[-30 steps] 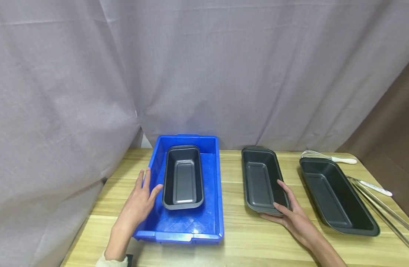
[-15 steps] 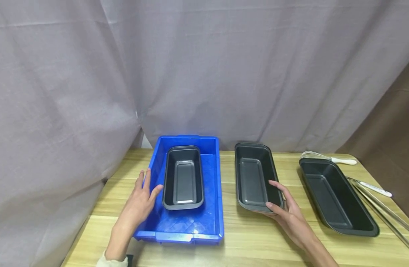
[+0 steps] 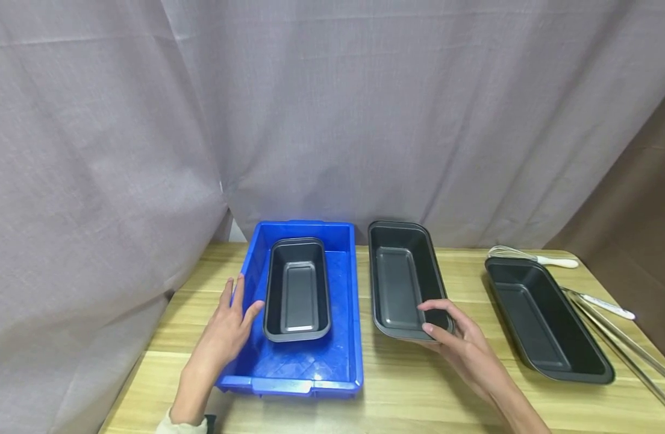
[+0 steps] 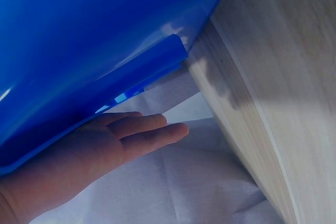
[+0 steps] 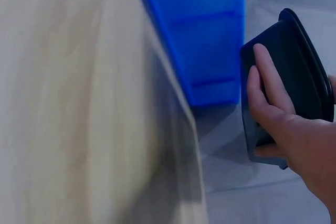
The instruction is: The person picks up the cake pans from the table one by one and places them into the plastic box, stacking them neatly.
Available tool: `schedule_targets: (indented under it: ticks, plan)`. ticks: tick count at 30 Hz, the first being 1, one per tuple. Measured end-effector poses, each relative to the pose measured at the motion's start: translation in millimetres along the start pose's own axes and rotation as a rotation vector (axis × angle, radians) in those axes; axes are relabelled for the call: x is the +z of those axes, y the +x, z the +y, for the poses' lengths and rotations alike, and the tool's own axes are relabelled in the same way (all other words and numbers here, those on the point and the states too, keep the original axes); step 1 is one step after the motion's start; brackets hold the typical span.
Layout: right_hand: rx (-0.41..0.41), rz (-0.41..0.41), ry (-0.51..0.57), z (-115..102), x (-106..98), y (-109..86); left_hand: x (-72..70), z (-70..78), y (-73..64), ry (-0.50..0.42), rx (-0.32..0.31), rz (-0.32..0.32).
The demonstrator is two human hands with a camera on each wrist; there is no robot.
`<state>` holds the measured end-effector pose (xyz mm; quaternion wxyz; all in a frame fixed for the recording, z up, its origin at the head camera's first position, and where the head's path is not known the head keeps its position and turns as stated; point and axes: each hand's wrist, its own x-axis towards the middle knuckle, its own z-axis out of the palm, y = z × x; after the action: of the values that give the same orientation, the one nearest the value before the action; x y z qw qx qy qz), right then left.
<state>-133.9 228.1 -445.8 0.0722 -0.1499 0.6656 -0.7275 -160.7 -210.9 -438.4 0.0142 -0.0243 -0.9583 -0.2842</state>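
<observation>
My right hand [image 3: 462, 343] grips a dark loaf pan [image 3: 400, 289] by its near right corner, thumb and a finger inside the rim. In the right wrist view the other fingers spread under the pan's outside [image 5: 294, 72], and the pan is lifted off the table. My left hand [image 3: 224, 325] rests along the left rim of a blue plastic bin [image 3: 337, 374], fingers straight; the left wrist view shows them beside the bin's outer wall [image 4: 94, 35]. Inside the bin sits another dark loaf pan [image 3: 300, 295], upright.
A third loaf pan [image 3: 549, 325] stands on the wooden table [image 3: 397, 398] at the right. Behind it lies a whisk with a white handle [image 3: 557, 262]. Beside it are a white-handled utensil [image 3: 606, 306] and long metal tongs-like bars [image 3: 625, 343]. A grey curtain [image 3: 332, 120] hangs behind.
My right hand has carried its loaf pan up and leftward, closer to the bin's right side. The left hand, the bin and the other pans have stayed in place.
</observation>
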Motion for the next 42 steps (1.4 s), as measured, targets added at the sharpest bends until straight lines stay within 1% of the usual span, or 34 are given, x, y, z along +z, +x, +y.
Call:
schedule_targets:
  ticks: [3, 6, 9, 13, 14, 15, 17, 20, 21, 26, 30, 35, 42]
  plan:
    - [0.008, -0.002, 0.006, -8.0, 8.9, 3.6, -0.1, -0.7, 0.2, -0.001, 0.003, 0.006]
    - [0.012, -0.016, 0.049, -13.0, 17.2, 7.5, -0.3, -0.9, 0.5, 0.004, 0.002, 0.005]
    - [0.009, -0.051, 0.103, -15.6, 25.0, 11.6, -0.2, -1.8, 0.1, -0.005, 0.008, 0.005]
    - [-0.009, -0.112, 0.215, -18.4, 35.5, 18.2, 5.7, -9.9, 1.4, -0.036, 0.038, 0.049]
    - [-0.014, -0.128, 0.240, -19.3, 38.0, 20.0, 11.0, -15.9, 3.3, -0.034, 0.051, 0.077]
    - [-0.014, -0.139, 0.263, -20.3, 40.5, 21.8, 12.6, -18.1, 4.0, -0.038, 0.057, 0.089]
    - [-0.015, -0.154, 0.290, -22.3, 45.9, 25.2, 14.2, -19.7, 4.4, -0.044, 0.063, 0.100]
    - [-0.005, -0.170, 0.299, -24.5, 53.7, 29.9, 11.3, -16.3, 3.1, -0.044, 0.050, 0.079]
    - [0.001, -0.173, 0.301, -25.0, 56.4, 31.5, 6.3, -10.7, 1.1, -0.051, 0.038, 0.052]
    - [0.020, -0.207, 0.327, -24.4, 69.6, 40.0, 0.4, -2.4, -0.1, -0.018, 0.007, 0.007]
    - [0.045, -0.210, 0.335, -22.9, 79.8, 45.6, 0.3, -2.5, 1.3, -0.012, 0.011, 0.010]
    - [0.083, -0.202, 0.320, -22.3, 92.1, 51.7, -0.3, -2.0, 0.7, -0.023, 0.006, 0.006]
    - [0.132, -0.195, 0.266, -22.8, 107.2, 57.5, -0.1, -1.6, 1.7, -0.027, -0.008, 0.000]
